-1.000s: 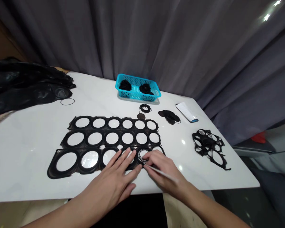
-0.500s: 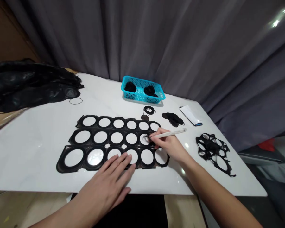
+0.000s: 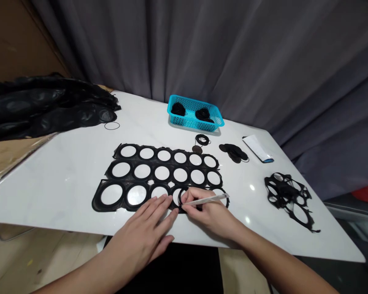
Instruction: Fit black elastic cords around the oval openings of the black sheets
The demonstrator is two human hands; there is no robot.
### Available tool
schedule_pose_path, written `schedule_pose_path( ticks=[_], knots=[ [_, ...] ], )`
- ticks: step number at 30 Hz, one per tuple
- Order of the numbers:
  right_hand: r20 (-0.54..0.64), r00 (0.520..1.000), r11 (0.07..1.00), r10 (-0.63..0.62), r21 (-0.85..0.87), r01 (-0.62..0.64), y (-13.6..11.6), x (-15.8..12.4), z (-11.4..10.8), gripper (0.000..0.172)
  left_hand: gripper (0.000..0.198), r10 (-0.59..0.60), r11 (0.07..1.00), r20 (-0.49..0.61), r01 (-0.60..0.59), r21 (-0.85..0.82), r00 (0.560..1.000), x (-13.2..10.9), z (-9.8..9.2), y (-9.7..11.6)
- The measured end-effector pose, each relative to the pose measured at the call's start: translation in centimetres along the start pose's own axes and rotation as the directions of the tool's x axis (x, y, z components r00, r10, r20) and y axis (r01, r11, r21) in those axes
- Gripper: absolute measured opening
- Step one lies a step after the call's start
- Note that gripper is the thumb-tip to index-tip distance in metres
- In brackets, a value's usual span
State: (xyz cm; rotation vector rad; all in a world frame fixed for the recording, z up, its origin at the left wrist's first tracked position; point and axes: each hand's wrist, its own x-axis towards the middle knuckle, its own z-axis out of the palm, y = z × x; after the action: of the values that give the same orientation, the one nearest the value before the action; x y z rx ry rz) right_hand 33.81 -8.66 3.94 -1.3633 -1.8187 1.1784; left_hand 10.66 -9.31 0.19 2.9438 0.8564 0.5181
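The left hand (image 3: 150, 222) rested outstretched fingers on perforated black sheeting (image 3: 131, 170); the right hand (image 3: 210, 212) pinched a pale tool (image 3: 211, 199) (slim, pen-like) over it.

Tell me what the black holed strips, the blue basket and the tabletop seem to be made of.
Black holed strips: probably rubber, mostly matte, judging by the rounded rings and ragged edges; soft plastic remains possible.
Blue basket: most likely moulded plastic, smooth and bright, with regular perforations.
Tabletop: hard, glossy white, reflecting bright spots; stone, glass or laminate, I can't tell.
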Motion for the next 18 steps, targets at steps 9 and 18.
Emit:
schedule_pose_path(
  ticks=[9,18],
  knots=[
    [0.01,0.999,0.998,-0.033,-0.047,0.033,0.1,0.2,-0.2,0.02,0.045,0.019,0.999,0.008,-0.019,0.033,1.0,0.0,-0.1,-0.1],
    [0.076,0.94,0.843,-0.331,-0.423,0.331,1.5,-0.8,0.4,0.015,0.044,0.019,1.0,-0.005,-0.019,0.013,1.0,0.0,0.0,0.0]
  ],
)
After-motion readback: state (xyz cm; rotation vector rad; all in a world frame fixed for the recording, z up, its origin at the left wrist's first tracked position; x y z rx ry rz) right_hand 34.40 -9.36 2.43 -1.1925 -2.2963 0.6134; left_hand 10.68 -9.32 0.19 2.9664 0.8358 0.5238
